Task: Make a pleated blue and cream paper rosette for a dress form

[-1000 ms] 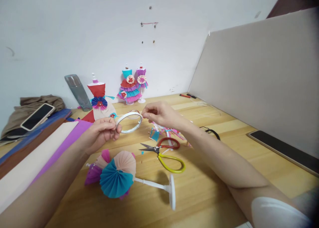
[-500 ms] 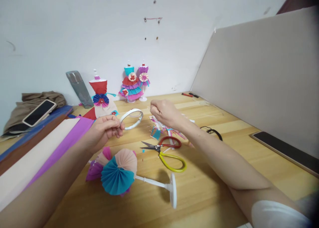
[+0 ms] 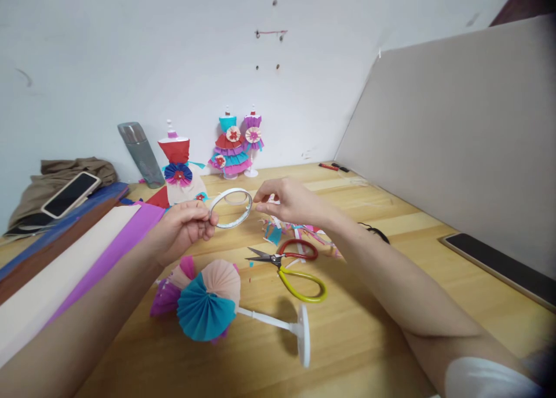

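Note:
My left hand (image 3: 189, 227) pinches the left edge of a roll of white tape (image 3: 230, 223), held upright above the table. Just right of the roll is my right hand (image 3: 286, 201), its thumb and index finger apart and nothing seen between them. Below lie scissors (image 3: 278, 260) with one red and one yellow handle, blades open and pointing left. A small white stand (image 3: 269, 321) lies on its side nearer to me, with a blue and cream pleated paper fan (image 3: 206, 308) on it. Colourful paper scraps (image 3: 274, 234) lie beneath my right hand.
Paper-dressed mannequins (image 3: 230, 149) stand by the wall, beside a leaning bottle (image 3: 142, 157). Paper sheets (image 3: 82, 259), a phone (image 3: 70, 195) and brown cloth (image 3: 32, 198) are at left. A dark flat device (image 3: 504, 265) lies at right, near a grey panel (image 3: 456, 131).
My right hand has opened from a closed fist, its thumb and index finger now apart beside the tape roll. The view has shifted slightly; my left hand still holds the roll.

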Motion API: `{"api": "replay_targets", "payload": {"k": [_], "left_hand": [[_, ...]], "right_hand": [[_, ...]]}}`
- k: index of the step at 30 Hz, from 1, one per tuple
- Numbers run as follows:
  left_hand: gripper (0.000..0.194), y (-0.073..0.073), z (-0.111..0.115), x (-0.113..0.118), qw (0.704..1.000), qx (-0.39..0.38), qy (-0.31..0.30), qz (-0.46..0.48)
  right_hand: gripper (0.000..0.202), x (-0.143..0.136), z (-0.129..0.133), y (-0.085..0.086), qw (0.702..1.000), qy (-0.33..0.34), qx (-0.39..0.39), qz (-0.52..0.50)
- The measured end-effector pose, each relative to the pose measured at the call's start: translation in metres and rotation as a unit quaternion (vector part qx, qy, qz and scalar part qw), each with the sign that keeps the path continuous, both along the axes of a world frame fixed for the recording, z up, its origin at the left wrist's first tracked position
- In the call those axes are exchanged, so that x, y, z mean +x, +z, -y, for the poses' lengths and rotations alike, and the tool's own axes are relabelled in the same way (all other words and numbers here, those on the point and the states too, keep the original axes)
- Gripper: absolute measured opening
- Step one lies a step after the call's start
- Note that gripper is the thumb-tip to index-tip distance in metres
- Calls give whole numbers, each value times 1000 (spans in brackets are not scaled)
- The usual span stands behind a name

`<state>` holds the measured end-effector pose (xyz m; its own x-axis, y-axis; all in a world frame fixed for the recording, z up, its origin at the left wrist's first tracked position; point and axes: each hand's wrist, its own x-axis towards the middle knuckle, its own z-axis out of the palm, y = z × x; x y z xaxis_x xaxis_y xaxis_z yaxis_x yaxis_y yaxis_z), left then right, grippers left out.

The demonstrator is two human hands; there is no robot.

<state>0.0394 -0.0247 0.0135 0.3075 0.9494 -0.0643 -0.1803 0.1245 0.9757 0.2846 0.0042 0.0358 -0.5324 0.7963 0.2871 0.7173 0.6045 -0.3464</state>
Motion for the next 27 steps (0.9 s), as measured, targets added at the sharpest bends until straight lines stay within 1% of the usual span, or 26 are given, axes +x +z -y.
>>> {"api": "replay_targets", "payload": {"k": [2, 6, 11, 13, 15, 17, 18, 20, 21, 24, 27], "left_hand": [[17, 0, 1, 1, 1000, 4, -1, -2], [16, -1, 3, 5, 1000, 9, 1, -5], [15, -1, 4, 7, 999, 20, 35, -9], [15, -1, 5, 7, 998, 33, 55, -13], [15, -2, 5, 7, 996, 48, 68, -30], [17, -3, 5, 7, 993, 68, 70, -60], [17, -4, 5, 7, 991, 81, 69, -78], [17, -4, 5, 8, 985, 108, 67, -120], [16, -4, 6, 9, 980, 119, 69, -141], [13, -2, 9, 12, 967, 140, 83, -196], [13, -1, 13, 15, 958, 157, 89, -222]], "right_hand": [[10, -6, 5, -1, 1000, -5, 20, -10], [18, -13, 8, -8, 995, -61, 76, 19], [31, -15, 4, -10, 990, -119, 74, 4], [34, -14, 1, -12, 991, -120, 62, -3], [31, -11, -2, -14, 993, -101, 62, -28], [21, -10, -4, -17, 991, -64, 84, -87], [22, -9, -3, -18, 987, -39, 96, -126], [31, -10, 0, -19, 974, 20, 111, -198], [31, -11, 2, -19, 967, 46, 112, -222], [21, -16, 10, -21, 957, 101, 121, -244], [14, -22, 16, -24, 956, 123, 126, -235]]}}
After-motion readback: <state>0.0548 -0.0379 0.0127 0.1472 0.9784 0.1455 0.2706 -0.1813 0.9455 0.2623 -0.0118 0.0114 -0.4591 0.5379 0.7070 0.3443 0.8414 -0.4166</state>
